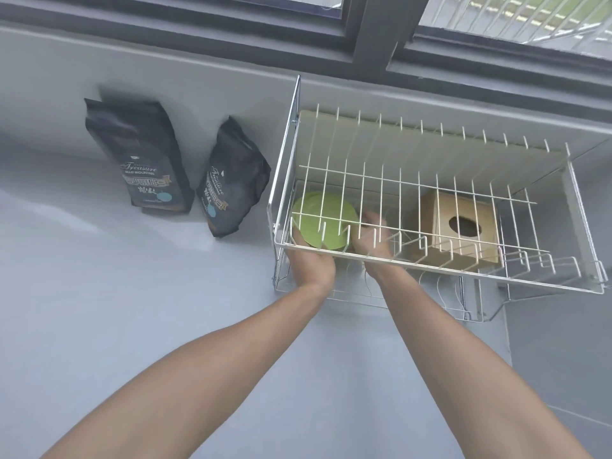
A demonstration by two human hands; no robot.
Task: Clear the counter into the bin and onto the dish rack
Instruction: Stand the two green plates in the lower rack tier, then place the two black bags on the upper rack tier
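Note:
A white wire dish rack (440, 270) stands on the grey counter (132, 309) by the window. Under its upper tier sits a green plate (323, 215). My left hand (311, 265) reaches under the rack's front rail and grips the plate's near left edge. My right hand (372, 235) is also under the tier, fingers at the plate's right edge. The wire bars partly hide both hands and the plate.
A wooden box (463, 226) with a round hole sits in the rack's lower level to the right. Two dark coffee bags (147, 164) (231, 183) lean against the wall left of the rack. A window frame (364, 38) runs behind.

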